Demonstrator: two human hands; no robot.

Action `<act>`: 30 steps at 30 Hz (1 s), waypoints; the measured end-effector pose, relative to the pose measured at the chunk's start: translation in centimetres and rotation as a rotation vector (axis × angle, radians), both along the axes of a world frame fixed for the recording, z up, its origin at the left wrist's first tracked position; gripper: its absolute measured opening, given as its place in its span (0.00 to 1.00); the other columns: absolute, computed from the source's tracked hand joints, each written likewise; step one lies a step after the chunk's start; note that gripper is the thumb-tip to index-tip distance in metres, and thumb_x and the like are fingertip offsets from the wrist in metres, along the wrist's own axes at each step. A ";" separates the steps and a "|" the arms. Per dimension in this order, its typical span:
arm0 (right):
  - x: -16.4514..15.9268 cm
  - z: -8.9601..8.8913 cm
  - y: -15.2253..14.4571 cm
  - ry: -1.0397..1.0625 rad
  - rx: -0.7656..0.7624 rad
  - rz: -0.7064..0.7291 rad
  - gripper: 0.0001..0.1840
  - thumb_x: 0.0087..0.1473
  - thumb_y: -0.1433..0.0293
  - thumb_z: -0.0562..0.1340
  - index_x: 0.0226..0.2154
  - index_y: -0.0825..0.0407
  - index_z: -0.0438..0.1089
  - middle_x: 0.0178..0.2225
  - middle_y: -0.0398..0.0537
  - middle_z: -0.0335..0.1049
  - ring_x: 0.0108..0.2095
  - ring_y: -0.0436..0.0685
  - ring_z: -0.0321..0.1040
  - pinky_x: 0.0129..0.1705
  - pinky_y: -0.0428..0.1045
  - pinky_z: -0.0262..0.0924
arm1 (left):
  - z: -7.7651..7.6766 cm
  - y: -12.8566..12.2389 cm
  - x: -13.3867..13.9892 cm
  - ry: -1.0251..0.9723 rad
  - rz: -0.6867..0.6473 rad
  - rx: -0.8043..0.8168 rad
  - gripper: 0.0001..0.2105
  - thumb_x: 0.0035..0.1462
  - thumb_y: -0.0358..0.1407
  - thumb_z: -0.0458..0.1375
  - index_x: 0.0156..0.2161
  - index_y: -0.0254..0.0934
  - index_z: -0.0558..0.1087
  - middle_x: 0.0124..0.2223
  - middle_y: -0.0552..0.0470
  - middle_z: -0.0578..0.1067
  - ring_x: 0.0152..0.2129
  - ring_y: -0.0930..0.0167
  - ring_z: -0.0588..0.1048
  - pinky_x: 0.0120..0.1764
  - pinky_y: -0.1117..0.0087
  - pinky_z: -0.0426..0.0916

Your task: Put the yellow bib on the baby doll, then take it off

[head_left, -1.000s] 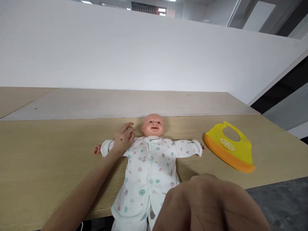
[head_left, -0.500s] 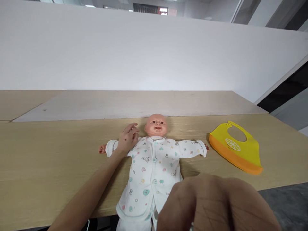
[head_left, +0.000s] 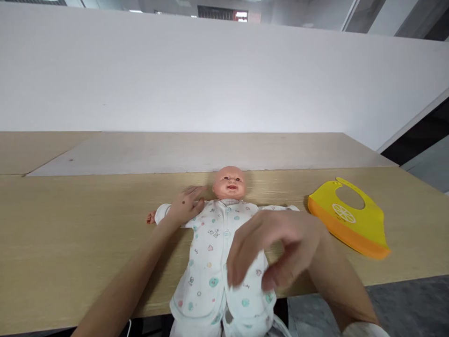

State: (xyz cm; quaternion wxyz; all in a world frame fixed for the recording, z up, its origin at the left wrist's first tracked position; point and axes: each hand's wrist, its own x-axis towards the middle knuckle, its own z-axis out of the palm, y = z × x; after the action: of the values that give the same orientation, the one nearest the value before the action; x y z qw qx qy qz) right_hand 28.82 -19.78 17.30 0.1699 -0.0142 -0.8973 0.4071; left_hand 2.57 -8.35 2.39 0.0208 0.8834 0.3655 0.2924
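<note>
A baby doll [head_left: 214, 243] in a white printed outfit lies face up on the wooden table [head_left: 87, 234], arms spread and legs toward me. My left hand [head_left: 187, 204] rests over the doll's shoulder at the left, fingers stretched toward its head. Above the doll's chest and belly hovers my right hand [head_left: 277, 241], palm down with fingers curved and thumb apart, nothing held; it hides part of the doll's sleeve and front. To the right lies a yellow bib [head_left: 361, 215] with an orange catch pocket and a white citrus-slice print.
A white partition wall [head_left: 217, 75] rises behind a pale board [head_left: 196, 150] along the table's back. The table's front edge runs under the doll's legs, and grey floor [head_left: 414, 299] shows at lower right.
My right hand has moved forward from close to the camera to above the doll's torso, its fingers now visible. My left hand stays at the doll's shoulder.
</note>
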 end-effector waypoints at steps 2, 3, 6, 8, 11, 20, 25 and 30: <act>2.4 -1.5 0.7 -0.117 -0.058 -0.235 0.16 0.57 0.65 0.58 0.47 0.54 0.69 0.44 0.51 0.73 0.43 0.50 0.71 0.45 0.44 0.63 | 0.5 -0.7 -1.4 0.086 -0.072 -0.090 0.20 0.59 0.40 0.51 0.54 0.36 0.69 0.50 0.42 0.76 0.48 0.62 0.73 0.50 0.61 0.68; 3.9 -2.5 0.9 -0.192 -0.040 -0.425 0.17 0.56 0.66 0.59 0.48 0.52 0.68 0.45 0.51 0.72 0.44 0.52 0.70 0.46 0.46 0.63 | 0.8 -1.1 -2.1 0.121 -0.085 -0.119 0.22 0.58 0.42 0.53 0.56 0.38 0.68 0.53 0.43 0.74 0.50 0.61 0.72 0.51 0.61 0.68; 8.2 -5.9 0.8 -0.387 0.125 -0.791 0.20 0.51 0.67 0.63 0.49 0.49 0.68 0.49 0.50 0.70 0.50 0.59 0.65 0.53 0.54 0.59 | 1.1 -2.3 -3.9 0.212 -0.109 -0.160 0.26 0.55 0.47 0.57 0.58 0.41 0.67 0.56 0.45 0.72 0.53 0.60 0.70 0.53 0.60 0.66; 9.9 -8.3 0.6 -0.488 0.178 -0.885 0.26 0.48 0.66 0.65 0.51 0.50 0.67 0.52 0.53 0.67 0.54 0.64 0.61 0.55 0.57 0.57 | 1.0 -2.9 -4.6 0.259 -0.098 -0.152 0.29 0.52 0.47 0.59 0.59 0.42 0.65 0.57 0.45 0.71 0.53 0.59 0.70 0.52 0.60 0.65; 10.4 -11.4 0.5 -0.566 0.216 -0.975 0.35 0.45 0.62 0.67 0.56 0.53 0.63 0.57 0.57 0.62 0.58 0.68 0.56 0.59 0.61 0.53 | 0.7 -3.1 -4.9 0.315 -0.044 -0.124 0.32 0.48 0.44 0.61 0.60 0.44 0.63 0.59 0.46 0.69 0.52 0.58 0.70 0.52 0.59 0.65; 10.5 -13.8 0.9 -0.498 0.136 -1.105 0.21 0.52 0.59 0.63 0.48 0.49 0.69 0.47 0.52 0.70 0.45 0.61 0.68 0.45 0.54 0.64 | 0.3 -2.2 -6.1 0.309 0.125 -0.054 0.24 0.52 0.44 0.57 0.54 0.41 0.69 0.34 0.48 0.76 0.34 0.61 0.74 0.38 0.63 0.67; 10.4 -13.4 0.6 -0.548 0.142 -1.147 0.22 0.52 0.59 0.62 0.48 0.51 0.69 0.46 0.54 0.71 0.44 0.63 0.69 0.45 0.56 0.63 | -0.8 -2.5 -6.9 0.304 0.209 -0.058 0.13 0.48 0.47 0.59 0.35 0.41 0.75 0.33 0.47 0.76 0.33 0.60 0.74 0.35 0.63 0.66; 10.9 -13.4 -0.1 -0.614 0.059 -1.120 0.26 0.49 0.59 0.64 0.50 0.50 0.68 0.48 0.54 0.70 0.46 0.65 0.68 0.47 0.57 0.63 | 0.1 -3.5 -7.0 0.228 0.185 -0.124 0.21 0.45 0.56 0.61 0.38 0.43 0.74 0.35 0.48 0.75 0.32 0.61 0.73 0.34 0.63 0.67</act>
State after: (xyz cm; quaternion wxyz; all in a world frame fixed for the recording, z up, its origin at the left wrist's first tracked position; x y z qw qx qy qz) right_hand 39.67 -19.86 3.86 0.0924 -0.5922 -0.7726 0.2092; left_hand -4.47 -11.81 2.50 0.0066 0.8705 0.4626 0.1678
